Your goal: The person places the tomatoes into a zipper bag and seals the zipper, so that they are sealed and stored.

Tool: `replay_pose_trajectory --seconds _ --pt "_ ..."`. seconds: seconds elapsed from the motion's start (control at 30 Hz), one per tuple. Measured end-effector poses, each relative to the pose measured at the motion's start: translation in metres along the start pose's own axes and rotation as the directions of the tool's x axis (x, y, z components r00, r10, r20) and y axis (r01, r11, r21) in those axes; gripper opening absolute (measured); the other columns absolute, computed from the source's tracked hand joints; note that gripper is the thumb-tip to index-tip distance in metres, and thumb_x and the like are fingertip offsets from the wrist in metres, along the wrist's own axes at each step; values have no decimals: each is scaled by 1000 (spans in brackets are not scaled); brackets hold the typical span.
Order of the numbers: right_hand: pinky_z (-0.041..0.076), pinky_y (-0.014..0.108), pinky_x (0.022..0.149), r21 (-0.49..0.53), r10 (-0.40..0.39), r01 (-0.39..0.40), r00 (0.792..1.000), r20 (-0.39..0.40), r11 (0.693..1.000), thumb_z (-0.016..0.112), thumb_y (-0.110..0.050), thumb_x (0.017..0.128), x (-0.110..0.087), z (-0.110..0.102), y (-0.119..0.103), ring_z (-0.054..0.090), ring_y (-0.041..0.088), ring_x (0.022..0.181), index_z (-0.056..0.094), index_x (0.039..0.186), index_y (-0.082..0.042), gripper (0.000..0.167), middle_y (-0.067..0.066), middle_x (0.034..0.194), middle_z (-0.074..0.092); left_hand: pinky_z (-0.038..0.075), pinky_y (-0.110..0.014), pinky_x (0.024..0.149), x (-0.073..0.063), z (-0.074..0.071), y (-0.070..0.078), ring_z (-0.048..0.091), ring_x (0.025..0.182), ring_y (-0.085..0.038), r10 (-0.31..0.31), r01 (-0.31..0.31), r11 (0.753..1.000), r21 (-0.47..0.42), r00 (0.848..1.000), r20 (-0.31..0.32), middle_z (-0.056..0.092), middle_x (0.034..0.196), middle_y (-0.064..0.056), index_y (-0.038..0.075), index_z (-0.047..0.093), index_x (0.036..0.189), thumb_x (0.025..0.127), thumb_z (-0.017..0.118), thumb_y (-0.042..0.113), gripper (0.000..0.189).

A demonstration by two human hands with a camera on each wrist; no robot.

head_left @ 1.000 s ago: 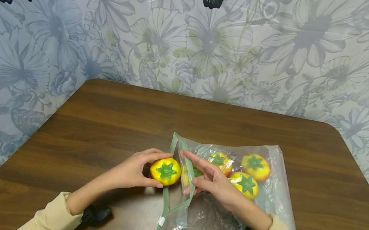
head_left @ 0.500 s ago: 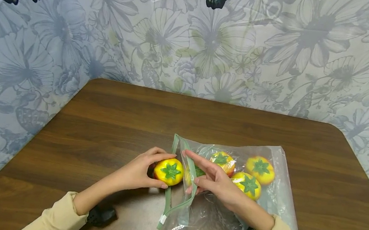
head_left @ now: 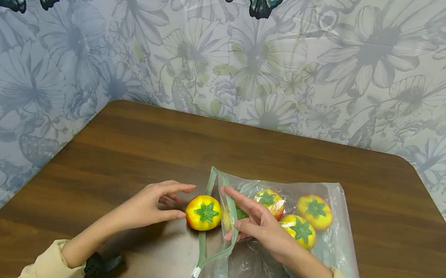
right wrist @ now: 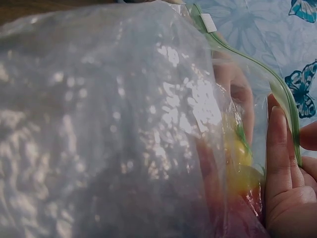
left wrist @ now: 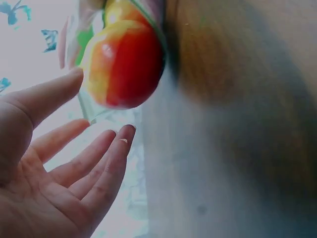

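In the head view a round yellow-and-red fruit [head_left: 204, 213] with a green star-shaped top sits at the mouth of a clear zip bag [head_left: 250, 268], on the lower strip of its green rim. My left hand [head_left: 144, 205] is just left of it, fingers spread and holding nothing; the left wrist view shows a gap between the fingers and the fruit [left wrist: 126, 64]. My right hand [head_left: 264, 229] holds the upper green rim [right wrist: 282, 84] between thumb and fingers, keeping the mouth apart. Several similar fruits [head_left: 315, 212] lie inside the bag, one partly hidden behind the right hand.
A white slider [head_left: 196, 272] sits at the near end of the bag's rim. Brown wooden table [head_left: 156, 150] extends behind and left of the bag. A flowered cloth [head_left: 254, 70] hangs beyond the table's far edge.
My left hand has let go of the fruit and drawn back to the left. Before that, the fruit moved slightly toward the bag. The right hand keeps its hold on the rim.
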State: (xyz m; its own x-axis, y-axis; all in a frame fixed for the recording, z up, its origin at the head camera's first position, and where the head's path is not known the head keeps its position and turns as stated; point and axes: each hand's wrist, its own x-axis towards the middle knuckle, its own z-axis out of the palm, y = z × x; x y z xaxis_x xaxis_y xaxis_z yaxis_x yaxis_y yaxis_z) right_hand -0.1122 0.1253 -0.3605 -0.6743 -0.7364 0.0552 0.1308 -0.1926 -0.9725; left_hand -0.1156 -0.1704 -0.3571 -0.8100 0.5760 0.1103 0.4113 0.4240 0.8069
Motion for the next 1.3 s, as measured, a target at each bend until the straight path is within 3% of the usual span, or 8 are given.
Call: replay_pose_trajectory --seconds 0.23,0.37,0.57,0.97,1.3 --pt "53 31 68 3 -5 5 1000 5 1000 47 3 94 0 1 0 66 28 80 23 150 -13 62 6 154 14 51 -29 78 2 10 -5 62 99 -24 -16 23 981 -191 999 38 53 128 -17 -1 47 135 88 67 10 52" --pt "52 31 68 -11 -2 3 1000 6 1000 47 3 94 1 0 -1 66 27 80 24 149 -13 62 6 154 15 53 -29 74 3 13 -7 64 93 -20 -26 32 973 -230 999 28 54 128 -16 -1 53 130 84 69 7 49" --pt "52 30 68 -15 -8 8 1000 1 1000 47 3 94 2 0 -1 66 27 79 24 149 -13 62 6 154 16 53 -27 73 3 16 -7 65 89 -17 -54 53 979 -198 999 2 56 126 -16 -1 56 128 83 71 5 48" --pt "53 34 70 11 -35 35 999 11 999 47 4 93 1 2 0 66 29 79 24 149 -11 62 8 154 14 52 -26 75 8 23 -2 65 92 -19 -52 46 993 -110 997 -52 61 118 -13 0 59 123 79 75 6 47" --pt "53 32 69 20 -17 17 1000 23 1000 46 2 95 -2 4 -3 66 27 79 22 150 -12 62 7 155 11 52 -25 72 12 33 6 65 89 -17 -87 77 992 -103 992 -96 61 115 -12 2 62 119 77 77 8 45"
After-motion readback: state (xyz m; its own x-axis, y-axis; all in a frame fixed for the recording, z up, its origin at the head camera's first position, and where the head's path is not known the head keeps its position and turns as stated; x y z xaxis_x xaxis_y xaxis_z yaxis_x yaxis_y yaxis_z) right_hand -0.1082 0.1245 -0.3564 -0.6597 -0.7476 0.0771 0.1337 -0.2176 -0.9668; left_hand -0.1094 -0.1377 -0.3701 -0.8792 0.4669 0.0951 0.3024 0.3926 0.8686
